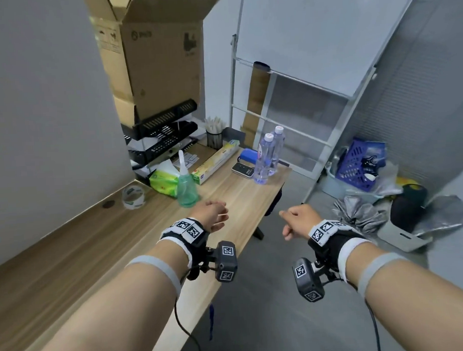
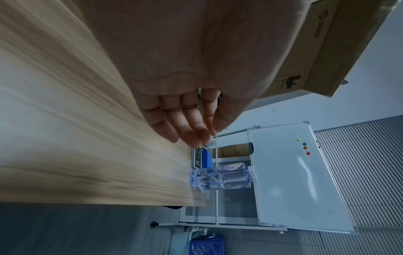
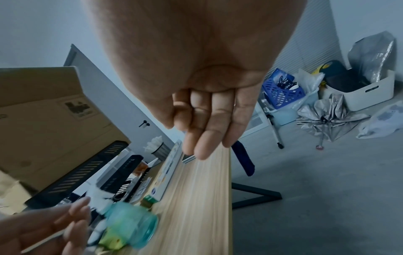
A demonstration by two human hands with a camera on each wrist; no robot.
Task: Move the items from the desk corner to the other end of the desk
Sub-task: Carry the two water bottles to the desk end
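Observation:
The far corner of the wooden desk [image 1: 234, 201] holds a green spray bottle [image 1: 187, 188], a green tissue pack [image 1: 163, 179], a tape roll [image 1: 133, 197], a long cling-film box [image 1: 215, 161], two water bottles [image 1: 262, 158], a black handset [image 1: 243, 171] and a blue case [image 1: 248, 154]. My left hand [image 1: 216, 215] hovers over the desk just right of the spray bottle, fingers relaxed and empty. My right hand [image 1: 293, 220] hangs past the desk's right edge over the floor, loosely curled, holding nothing. The right wrist view shows the spray bottle [image 3: 130, 224] close to the left hand [image 3: 54, 229].
A black file tray [image 1: 162, 133], a pen cup [image 1: 214, 135] and a tall open cardboard box [image 1: 153, 54] stand at the back corner. A whiteboard on a stand [image 2: 294, 172] leans right of the desk. Baskets, bags and a folded umbrella [image 1: 359, 212] lie on the floor.

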